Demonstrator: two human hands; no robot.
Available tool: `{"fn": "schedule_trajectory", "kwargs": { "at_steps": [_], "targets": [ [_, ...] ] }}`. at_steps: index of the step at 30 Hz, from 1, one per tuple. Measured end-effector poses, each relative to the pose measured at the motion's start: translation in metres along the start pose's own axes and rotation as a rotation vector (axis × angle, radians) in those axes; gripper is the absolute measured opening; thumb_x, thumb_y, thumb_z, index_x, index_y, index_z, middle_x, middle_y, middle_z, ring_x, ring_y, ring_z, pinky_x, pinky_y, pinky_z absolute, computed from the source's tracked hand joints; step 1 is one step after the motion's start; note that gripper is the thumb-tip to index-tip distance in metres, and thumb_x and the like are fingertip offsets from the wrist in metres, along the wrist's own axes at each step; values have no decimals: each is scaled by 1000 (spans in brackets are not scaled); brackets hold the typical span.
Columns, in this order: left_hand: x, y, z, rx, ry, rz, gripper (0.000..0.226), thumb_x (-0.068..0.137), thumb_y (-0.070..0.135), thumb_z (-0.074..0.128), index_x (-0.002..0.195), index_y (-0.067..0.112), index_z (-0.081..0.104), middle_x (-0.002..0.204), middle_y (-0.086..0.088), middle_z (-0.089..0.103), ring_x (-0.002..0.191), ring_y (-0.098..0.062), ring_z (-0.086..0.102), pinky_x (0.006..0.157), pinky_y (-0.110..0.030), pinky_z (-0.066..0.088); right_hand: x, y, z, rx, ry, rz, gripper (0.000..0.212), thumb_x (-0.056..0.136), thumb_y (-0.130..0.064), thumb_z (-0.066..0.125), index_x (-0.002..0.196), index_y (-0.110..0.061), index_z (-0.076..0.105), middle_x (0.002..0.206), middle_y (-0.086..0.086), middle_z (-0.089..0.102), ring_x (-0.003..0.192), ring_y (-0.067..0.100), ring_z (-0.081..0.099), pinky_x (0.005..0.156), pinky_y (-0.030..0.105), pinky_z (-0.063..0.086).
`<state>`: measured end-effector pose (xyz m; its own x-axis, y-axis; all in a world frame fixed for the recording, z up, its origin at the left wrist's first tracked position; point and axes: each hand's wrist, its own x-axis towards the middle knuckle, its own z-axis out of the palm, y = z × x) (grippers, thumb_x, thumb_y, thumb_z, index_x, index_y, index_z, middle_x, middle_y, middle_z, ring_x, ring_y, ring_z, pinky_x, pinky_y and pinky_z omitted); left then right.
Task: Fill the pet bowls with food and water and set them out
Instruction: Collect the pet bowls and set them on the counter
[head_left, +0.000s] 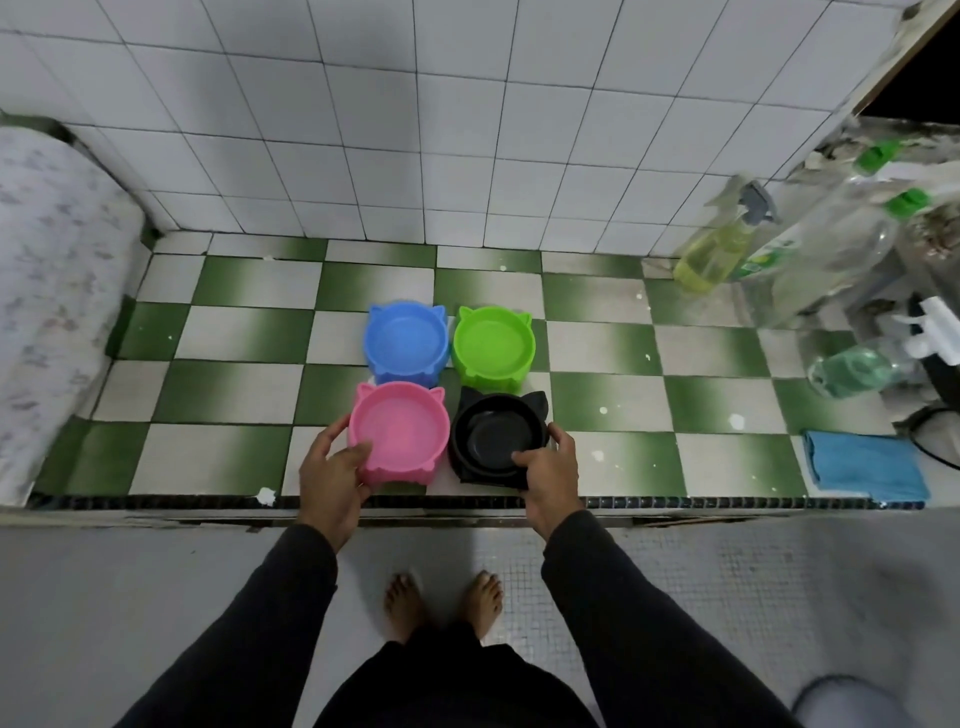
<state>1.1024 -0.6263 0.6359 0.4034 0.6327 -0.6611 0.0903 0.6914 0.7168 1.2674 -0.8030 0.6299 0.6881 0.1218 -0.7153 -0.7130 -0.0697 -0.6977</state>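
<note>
1. Four cat-eared pet bowls sit in a two-by-two block on a green-and-white checkered ledge (239, 332) against a white tiled wall (415, 130)
2. Far row: a blue bowl (407, 343) on the left and a green bowl (492, 347) just beside it on the right — both show bare insides
3. Near row: a pink bowl (399, 432) on the left, a black bowl (498, 437) on the right, both close to the ledge's front edge
4. The left hand (332, 475) grips the pink bowl, thumb hooked over its near rim, fingers curled round its left side
5. The right hand (550, 470) grips the black bowl the same way — thumb on the near rim, fingers wrapped round its right side
6. Whether the pink and black bowls are lifted or resting on the tiles cannot be told
7. At the right of the ledge stand a yellow spray bottle (719, 249) and clear plastic bottles (826, 260), with a folded blue cloth (865, 465) near the front edge
8. Bare feet (441, 603) stand on the grey floor below
</note>
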Motion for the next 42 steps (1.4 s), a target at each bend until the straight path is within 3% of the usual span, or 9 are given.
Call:
{"fn": "schedule_trajectory", "kwargs": {
  "at_steps": [7,11,18,21,27,29,32,36,42],
  "targets": [
    [10,-7,-2,37,26,-32,62,95,-3,64,148,26,52,148,-14,46,120,-42,62,89,-61,59,17,6,2,-7,-11,6,86,76,16,61,147,-27,41,134,9,60,118,29,62,102,54,53],
    [14,-6,-1,144,40,-1,68,92,-2,69,151,24,48,137,-15,58,115,-38,67,90,-60,59,19,3,3,-63,-4,-27,79,82,12,66,148,-20,39,134,10,59,118,26,62,105,48,51],
    [18,-2,4,389,100,54,57,99,3,60,152,22,47,129,-12,66,111,-34,68,84,-52,63,19,-5,6,-376,43,-97,49,95,-19,55,144,-16,48,130,0,58,118,24,56,110,45,46],
    [19,-1,5,439,119,68,57,100,0,57,152,19,47,128,-13,63,112,-34,67,83,-49,63,24,-2,8,-497,56,-113,52,90,-30,48,141,-20,51,138,8,57,122,30,56,109,48,46],
    [25,0,6,528,131,70,65,90,-13,54,148,15,52,124,-12,66,110,-33,67,82,-51,63,34,-3,1,-645,112,-145,28,95,-19,49,118,-8,61,129,20,54,91,29,55,90,36,50],
    [27,1,6,563,143,72,66,87,-16,54,145,14,54,123,-13,67,109,-34,67,81,-52,63,34,-2,-1,-692,127,-180,23,95,-17,53,114,-8,63,124,20,60,97,31,57,87,34,47],
    [28,2,5,607,144,81,62,86,-17,55,140,13,58,121,-12,67,109,-35,68,85,-57,61,34,-5,-4,-742,157,-210,33,96,-19,60,126,-6,64,125,15,65,116,35,58,100,38,47],
    [25,3,7,644,144,92,55,86,-18,56,133,10,63,115,-10,69,107,-35,68,87,-58,60,38,-1,-6,-798,150,-199,29,93,-21,63,116,-6,70,117,18,68,107,36,63,93,34,48],
    [26,2,4,694,136,88,55,86,-19,53,132,9,65,113,-8,71,105,-34,70,85,-56,62,37,-5,-8,-838,141,-239,37,95,-13,63,130,-1,64,127,19,66,120,37,60,100,34,45]
  ]
}}
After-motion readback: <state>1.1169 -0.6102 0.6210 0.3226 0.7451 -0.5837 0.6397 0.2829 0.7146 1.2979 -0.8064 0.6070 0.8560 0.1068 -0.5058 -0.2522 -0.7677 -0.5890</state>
